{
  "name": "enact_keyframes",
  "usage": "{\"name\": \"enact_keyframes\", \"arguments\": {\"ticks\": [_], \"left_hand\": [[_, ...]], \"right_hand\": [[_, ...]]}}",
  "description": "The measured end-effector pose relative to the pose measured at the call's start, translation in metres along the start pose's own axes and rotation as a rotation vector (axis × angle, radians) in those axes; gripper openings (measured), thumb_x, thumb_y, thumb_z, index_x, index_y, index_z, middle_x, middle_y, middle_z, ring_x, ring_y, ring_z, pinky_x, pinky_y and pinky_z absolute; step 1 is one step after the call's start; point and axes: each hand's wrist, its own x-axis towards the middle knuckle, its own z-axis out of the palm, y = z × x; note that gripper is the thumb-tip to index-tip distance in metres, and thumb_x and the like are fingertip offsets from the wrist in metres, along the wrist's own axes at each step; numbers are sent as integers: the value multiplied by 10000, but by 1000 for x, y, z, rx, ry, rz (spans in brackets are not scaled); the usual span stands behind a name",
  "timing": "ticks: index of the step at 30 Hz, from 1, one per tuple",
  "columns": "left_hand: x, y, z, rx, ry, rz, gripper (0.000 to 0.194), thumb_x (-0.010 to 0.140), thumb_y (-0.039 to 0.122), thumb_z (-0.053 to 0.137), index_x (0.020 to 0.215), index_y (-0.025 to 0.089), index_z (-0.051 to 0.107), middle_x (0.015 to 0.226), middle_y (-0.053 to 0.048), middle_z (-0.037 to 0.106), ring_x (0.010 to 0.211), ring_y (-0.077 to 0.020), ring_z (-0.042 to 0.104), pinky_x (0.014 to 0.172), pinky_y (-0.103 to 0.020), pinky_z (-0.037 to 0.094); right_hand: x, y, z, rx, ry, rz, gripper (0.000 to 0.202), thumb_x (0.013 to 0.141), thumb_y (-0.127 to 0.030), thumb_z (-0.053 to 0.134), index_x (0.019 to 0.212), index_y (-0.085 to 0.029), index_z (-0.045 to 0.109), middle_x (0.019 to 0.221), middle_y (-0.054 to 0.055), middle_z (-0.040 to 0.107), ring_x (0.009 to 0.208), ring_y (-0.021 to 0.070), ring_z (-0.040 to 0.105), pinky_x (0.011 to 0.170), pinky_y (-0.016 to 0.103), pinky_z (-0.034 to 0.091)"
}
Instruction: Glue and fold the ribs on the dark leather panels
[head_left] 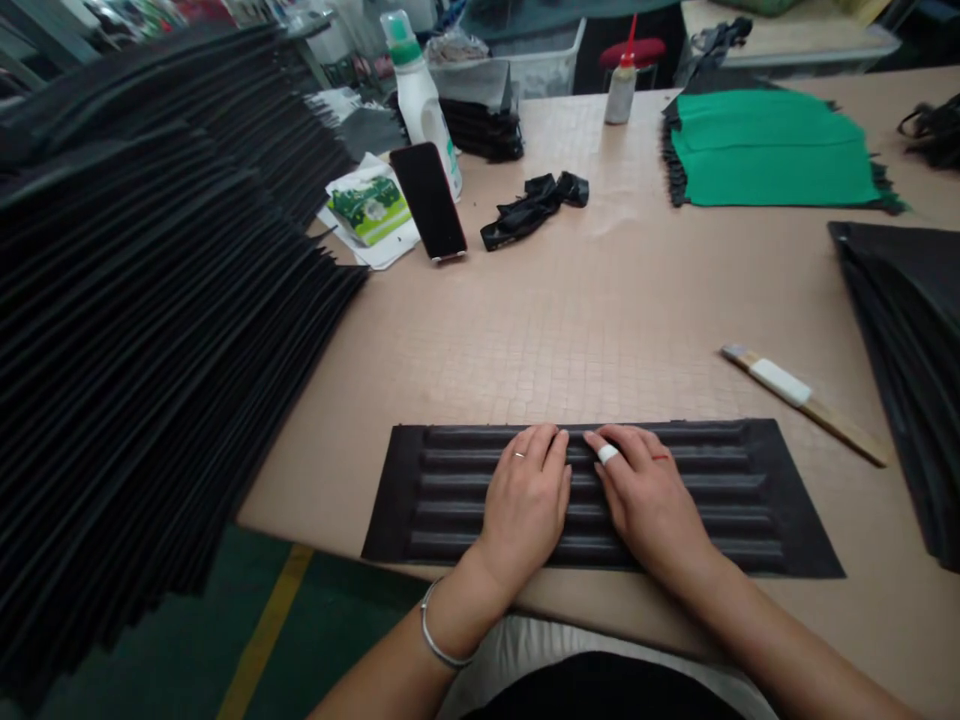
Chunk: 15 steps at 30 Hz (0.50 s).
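A dark panel (712, 490) with several raised, padded ribs lies lengthwise along the near edge of the table. My left hand (529, 490) rests on its middle, palm down, with the fingers lying over the ribs and pointing to its far edge. Just to the right, my right hand (645, 485) rests on the same panel in the same way, with white tape round one finger. A small gap separates the two hands at the thumbs. Both hands lie on top of the panel and do not grip it; the palms' undersides are hidden.
Tall stacks of black sheets (150, 330) crowd the left, and more black pieces (907, 370) lie at the right. A flat wooden-handled tool (806, 405) lies right of the panel. Farther back are a phone (429, 205), white bottle (420, 100), black strips (532, 210) and green piece (772, 150).
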Motion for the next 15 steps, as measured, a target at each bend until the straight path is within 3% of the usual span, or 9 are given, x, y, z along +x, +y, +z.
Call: {"name": "enact_keyframes", "arguments": {"ticks": [4,8,11,15], "left_hand": [[8,5,7,27,35,7,313,1008,168,529,1293,95,633,1273,-133,689,1206,-266,622,1096,-436,540],[13,1,9,47,45,40,264,1008,182,540,1232,94,649,1217,-124,704,1152,-255,635,1057,-422,556],[11,-13,3,63,38,80,254,993,145,529,1205,97,658,1186,-117,710,1118,-251,637,1022,-407,571],[-5,-50,-12,123,78,94,266,984,112,532,1214,78,660,1191,-127,711,1121,-259,634,1019,-404,576]], "right_hand": [[26,-14,21,-52,31,24,217,996,-96,525,1148,-95,681,1245,155,651,1134,322,550,948,464,506],[33,-14,22,-143,9,7,130,975,-94,566,1032,-118,680,1190,151,666,1047,314,562,881,449,510],[29,1,14,-185,-7,-27,150,983,-100,568,1093,-108,669,1170,139,671,1014,295,566,876,430,510],[14,37,-4,-226,31,-39,130,1003,-150,579,1091,-95,658,1126,141,671,993,280,570,907,416,513]]}}
